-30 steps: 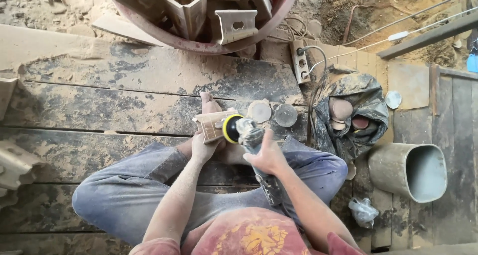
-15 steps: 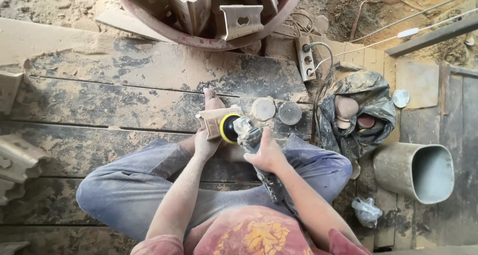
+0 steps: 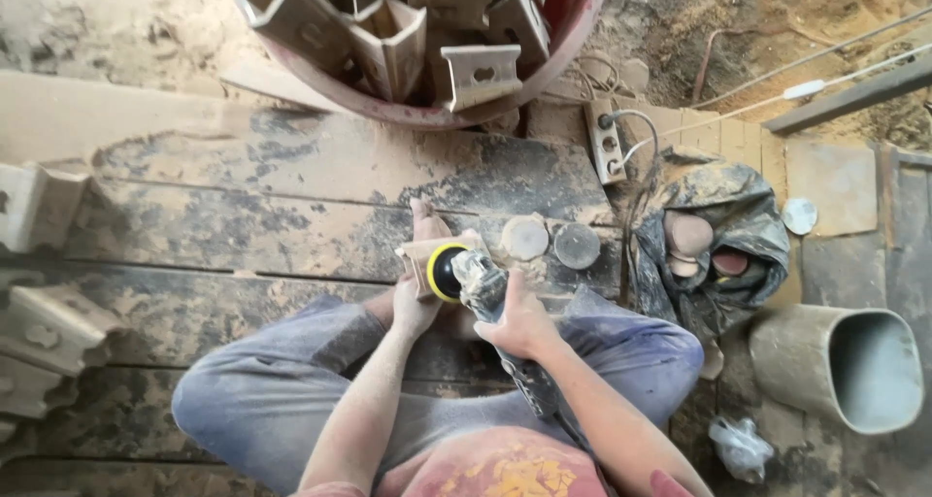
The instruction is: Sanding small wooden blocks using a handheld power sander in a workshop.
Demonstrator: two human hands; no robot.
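My left hand (image 3: pixel 417 298) holds a small carved wooden piece (image 3: pixel 425 256) upright in front of my knees. My right hand (image 3: pixel 522 324) grips a dusty hand-held sander (image 3: pixel 485 293) wrapped in plastic. Its yellow-rimmed disc (image 3: pixel 445 272) presses against the side of the wooden piece. The sander's cable runs back under my right forearm. Two round sanding discs (image 3: pixel 550 241) lie on the dusty boards just beyond the tool.
A red tub (image 3: pixel 427 41) full of carved wooden pieces stands ahead. A power strip (image 3: pixel 606 143) lies to its right. A dark bag (image 3: pixel 718 245) holding discs and an empty bucket on its side (image 3: pixel 854 371) sit at right. More carved pieces (image 3: pixel 39 332) lie at left.
The view has shifted slightly. Both hands keep the same hold, with the sander disc still against the wooden piece.
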